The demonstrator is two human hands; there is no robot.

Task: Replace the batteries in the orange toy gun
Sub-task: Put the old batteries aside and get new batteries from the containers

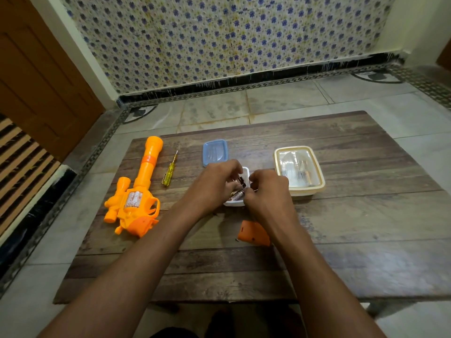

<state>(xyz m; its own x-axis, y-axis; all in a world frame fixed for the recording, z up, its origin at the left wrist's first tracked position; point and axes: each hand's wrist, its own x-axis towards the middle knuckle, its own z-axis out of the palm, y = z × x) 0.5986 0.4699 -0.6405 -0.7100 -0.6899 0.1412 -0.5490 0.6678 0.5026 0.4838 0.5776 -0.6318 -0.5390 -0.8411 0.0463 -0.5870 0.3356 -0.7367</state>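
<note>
Both hands work over the small white box (244,176) at mid-bench. Left hand (214,184) curls over the box's left side; what its grip holds, if anything, cannot be told. Right hand (266,191) has its fingertips pinched on the end of a battery (237,196) lying at the near edge of the box. More batteries show dimly inside.

Toy gun (135,191) lies at the left of the bench (341,215), well apart from the hands, handle toward the person. Orange cover (252,234) rests near the right wrist, off the gun. Screwdriver (170,170) lies between gun and box. Blue lid (215,152) sits just behind the box; a closed cream container (299,169) stands to the right.

Judgement: step in hand is sorting or picking cells at the box. To do well: steady the box with the left hand, lift one cell at a time, keep used and fresh separate, check polarity marks before carrying to the gun.
</note>
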